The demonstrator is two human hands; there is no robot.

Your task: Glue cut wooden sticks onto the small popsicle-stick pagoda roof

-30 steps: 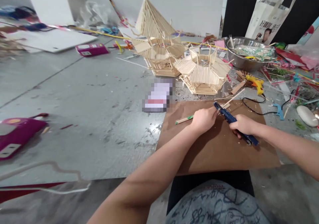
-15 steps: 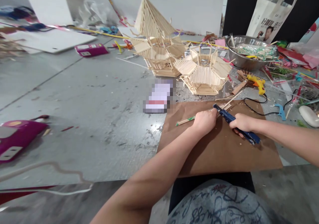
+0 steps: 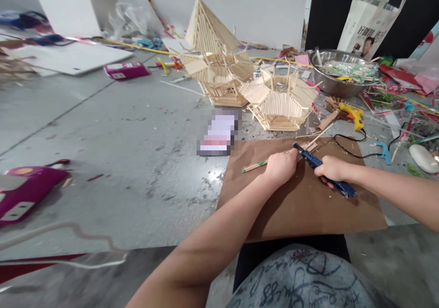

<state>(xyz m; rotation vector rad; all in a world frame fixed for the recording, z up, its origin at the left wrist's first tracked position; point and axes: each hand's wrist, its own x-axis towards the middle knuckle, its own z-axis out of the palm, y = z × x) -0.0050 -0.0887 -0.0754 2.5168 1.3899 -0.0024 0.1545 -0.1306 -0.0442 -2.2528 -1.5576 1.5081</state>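
My left hand [image 3: 281, 165] is closed around a thin wooden stick with a green end [image 3: 255, 165], holding it down on a brown cardboard sheet [image 3: 302, 207]. My right hand [image 3: 331, 168] grips the handles of blue cutting pliers [image 3: 310, 158]. The pliers' jaws sit at the stick just right of my left hand. Another light stick [image 3: 318, 136] lies past the jaws.
Two wooden stick models, a tall pagoda [image 3: 214, 66] and a hexagonal tier [image 3: 279, 100], stand on the grey floor behind the cardboard. A yellow glue gun [image 3: 353, 114], a metal bowl of sticks [image 3: 345, 75], a white bag [image 3: 372, 18] and magenta boxes [image 3: 27, 189] lie around.
Both hands stay nearly in place on the stick and pliers; the view has shifted only slightly.
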